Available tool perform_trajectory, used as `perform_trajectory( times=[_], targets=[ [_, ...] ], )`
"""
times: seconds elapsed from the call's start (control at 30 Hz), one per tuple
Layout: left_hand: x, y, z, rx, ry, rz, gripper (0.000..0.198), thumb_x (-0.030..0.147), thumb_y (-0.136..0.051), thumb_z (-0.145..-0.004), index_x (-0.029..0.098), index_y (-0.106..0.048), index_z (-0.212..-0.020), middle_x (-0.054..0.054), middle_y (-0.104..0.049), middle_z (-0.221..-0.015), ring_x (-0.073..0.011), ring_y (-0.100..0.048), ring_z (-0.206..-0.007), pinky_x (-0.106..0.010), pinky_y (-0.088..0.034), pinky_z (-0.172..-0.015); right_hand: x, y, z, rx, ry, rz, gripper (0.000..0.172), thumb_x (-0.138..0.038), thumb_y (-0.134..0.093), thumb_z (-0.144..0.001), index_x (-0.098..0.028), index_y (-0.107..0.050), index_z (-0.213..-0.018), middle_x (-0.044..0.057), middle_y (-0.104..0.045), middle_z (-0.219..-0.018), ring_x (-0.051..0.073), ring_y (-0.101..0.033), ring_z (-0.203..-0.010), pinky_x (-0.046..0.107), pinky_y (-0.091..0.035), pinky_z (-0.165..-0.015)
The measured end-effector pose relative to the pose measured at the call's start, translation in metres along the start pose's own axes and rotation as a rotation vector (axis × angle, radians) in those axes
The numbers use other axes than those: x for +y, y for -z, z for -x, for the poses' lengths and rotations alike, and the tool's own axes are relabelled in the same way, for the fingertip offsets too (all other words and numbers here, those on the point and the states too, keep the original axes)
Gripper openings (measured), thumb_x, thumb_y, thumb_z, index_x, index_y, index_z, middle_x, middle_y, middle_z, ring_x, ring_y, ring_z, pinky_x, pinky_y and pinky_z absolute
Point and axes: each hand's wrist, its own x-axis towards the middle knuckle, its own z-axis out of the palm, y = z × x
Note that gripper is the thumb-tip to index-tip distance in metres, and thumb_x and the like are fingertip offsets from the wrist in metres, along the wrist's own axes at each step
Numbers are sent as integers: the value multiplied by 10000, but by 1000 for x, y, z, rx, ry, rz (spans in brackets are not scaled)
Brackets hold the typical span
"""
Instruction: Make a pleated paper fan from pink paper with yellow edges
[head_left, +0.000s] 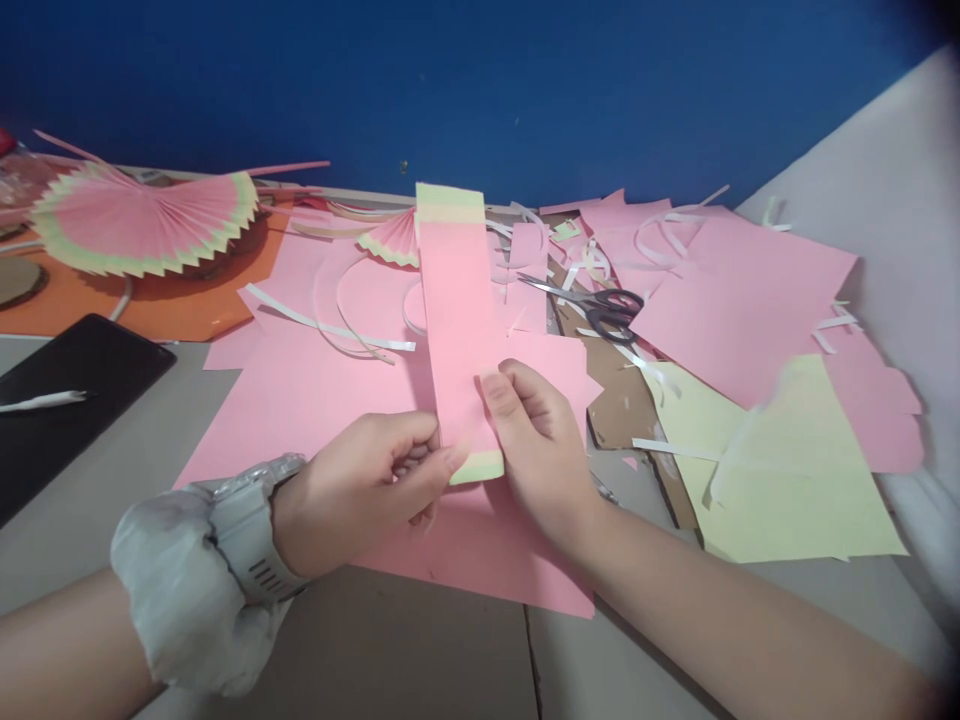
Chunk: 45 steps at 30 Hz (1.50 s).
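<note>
A long pink paper strip [457,310] with yellow-green bands at both ends stands tilted away from me, held near its lower end. My left hand [375,475] pinches the lower left edge between thumb and fingers. On the right edge, a little higher, my right hand [540,440] grips the strip with its thumb on the front face. Part of a pleated paper fan [394,240] shows behind the strip. Under both hands lies a large pink sheet [480,550].
A finished-looking pleated fan [146,225] rests on orange paper [232,300] at the left, above a black tablet-like slab [75,400]. Black-handled scissors [611,310] lie on cardboard [619,400] among white paper offcuts. Pink paper [742,300] and yellow-green paper [802,500] cover the right side.
</note>
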Motion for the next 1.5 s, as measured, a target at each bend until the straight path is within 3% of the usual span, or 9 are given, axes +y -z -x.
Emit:
perform_trajectory(
  times=[0.23, 0.47, 0.7, 0.9, 1.1, 1.5],
  targets=[
    [-4, -1, -2, -12, -12, 21, 344, 368, -383, -910, 192, -481, -631, 56, -567, -526, -82, -540, -496, -192, -417, -529, 3, 0, 1, 10, -3, -45, 356, -404, -461, -906, -196, -386, -626, -50, -359, -609, 76, -351, -530, 216, -320, -510],
    [-3, -1, -1, 191, -36, 195, 317, 360, -393, -913, 211, -411, -634, 75, -552, -469, -84, -532, -462, -194, -417, -510, 1, -1, 3, -109, 7, -34, 402, -425, -331, -952, -193, -401, -631, -55, -365, -539, 73, -353, -495, 218, -308, -490],
    [-5, -2, -2, 205, -49, 190, 320, 373, -383, -919, 208, -417, -647, 79, -539, -477, -83, -535, -474, -200, -424, -526, 1, -1, 4, -109, 11, 47, 395, -431, -352, -946, -191, -398, -636, -66, -368, -541, 62, -363, -499, 215, -318, -517],
    [-4, -2, -1, 272, -51, 36, 381, 408, -345, -933, 206, -397, -614, 84, -500, -458, -70, -492, -452, -207, -399, -525, 0, -1, 4, -115, 52, 111, 374, -391, -379, -946, -189, -396, -631, -57, -384, -596, 63, -366, -528, 216, -315, -531],
    [-3, -4, 0, 434, -57, -233, 354, 357, -329, -945, 213, -342, -621, 71, -404, -496, -98, -405, -485, -251, -325, -529, -2, -1, 5, -128, 58, 186, 377, -366, -386, -945, -194, -345, -611, -58, -330, -582, 73, -334, -525, 223, -293, -515],
    [-6, -4, 0, 419, -109, -307, 326, 327, -305, -956, 216, -311, -649, 69, -353, -534, -104, -350, -492, -268, -273, -520, -3, -3, 6, -103, 56, 233, 378, -356, -392, -943, -195, -334, -606, -59, -322, -579, 75, -325, -521, 221, -285, -504]
  ],
)
